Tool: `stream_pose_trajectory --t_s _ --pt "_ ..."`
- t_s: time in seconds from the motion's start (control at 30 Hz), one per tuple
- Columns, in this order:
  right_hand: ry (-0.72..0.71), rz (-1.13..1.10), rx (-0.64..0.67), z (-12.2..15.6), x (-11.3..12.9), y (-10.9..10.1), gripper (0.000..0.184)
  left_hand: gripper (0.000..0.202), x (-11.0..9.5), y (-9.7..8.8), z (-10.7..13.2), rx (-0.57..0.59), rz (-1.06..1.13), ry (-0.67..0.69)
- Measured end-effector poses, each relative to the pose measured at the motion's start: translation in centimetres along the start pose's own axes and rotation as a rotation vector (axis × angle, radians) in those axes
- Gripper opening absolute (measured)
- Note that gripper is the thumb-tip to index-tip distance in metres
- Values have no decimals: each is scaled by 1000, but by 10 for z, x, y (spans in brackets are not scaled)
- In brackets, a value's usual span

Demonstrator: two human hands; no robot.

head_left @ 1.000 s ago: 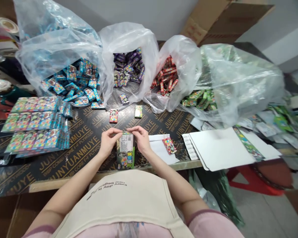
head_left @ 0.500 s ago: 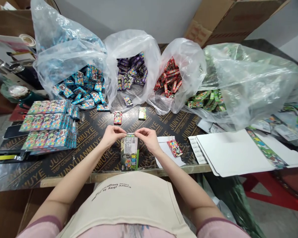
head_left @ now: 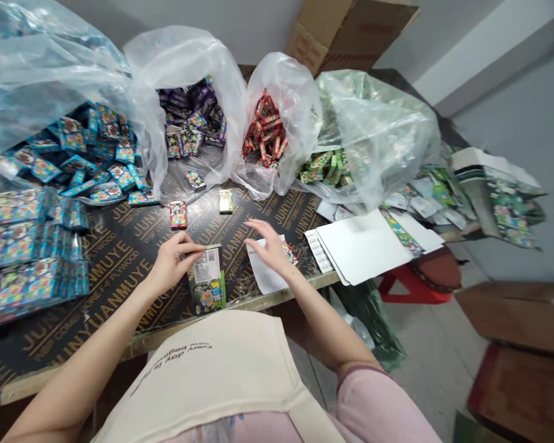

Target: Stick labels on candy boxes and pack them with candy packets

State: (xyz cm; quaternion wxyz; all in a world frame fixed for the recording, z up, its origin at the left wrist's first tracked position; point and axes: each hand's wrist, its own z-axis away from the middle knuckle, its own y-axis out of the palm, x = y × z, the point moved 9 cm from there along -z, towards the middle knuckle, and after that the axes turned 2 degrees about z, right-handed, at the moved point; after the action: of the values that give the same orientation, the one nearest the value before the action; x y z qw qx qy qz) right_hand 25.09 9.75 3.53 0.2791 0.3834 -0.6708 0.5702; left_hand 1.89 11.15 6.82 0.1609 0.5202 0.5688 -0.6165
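Note:
My left hand (head_left: 171, 263) pinches the top edge of a green printed packet (head_left: 207, 286) with a white barcode label, which lies on the dark plywood table (head_left: 120, 246) near its front edge. Fingers apart and holding nothing, my right hand (head_left: 270, 247) hovers over a white paper sheet (head_left: 264, 277), right beside a small red packet (head_left: 289, 252). Two loose small boxes lie just beyond: a red box (head_left: 178, 215) and a green box (head_left: 225, 201).
Clear plastic bags at the back hold blue boxes (head_left: 87, 154), purple boxes (head_left: 189, 123), red boxes (head_left: 265, 129) and green boxes (head_left: 325, 167). Stacked filled packets (head_left: 23, 252) lie at left. White card sheets (head_left: 364, 246) lie at right, with a red stool (head_left: 410, 286) below.
My right hand has let go of the packet's top and moved right over the white sheet. The left hand still holds the packet. The view has swung to the right.

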Motion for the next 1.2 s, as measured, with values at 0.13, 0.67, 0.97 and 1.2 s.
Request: stream_pose_trajectory --t_s 0.13,0.67,0.97,1.2 --pt "151 492 13 3 -76 -46 20 15 9 5 1 -20 83 -33" --pt "128 739 109 39 -96 -28 21 13 13 7 4 -59 153 -74" --pt "217 625 72 30 -92 -45 17 13 10 6 7 -96 138 -89" --pt "131 59 169 -25 -1 -9 16 9 28 4 13 -202 226 -265"
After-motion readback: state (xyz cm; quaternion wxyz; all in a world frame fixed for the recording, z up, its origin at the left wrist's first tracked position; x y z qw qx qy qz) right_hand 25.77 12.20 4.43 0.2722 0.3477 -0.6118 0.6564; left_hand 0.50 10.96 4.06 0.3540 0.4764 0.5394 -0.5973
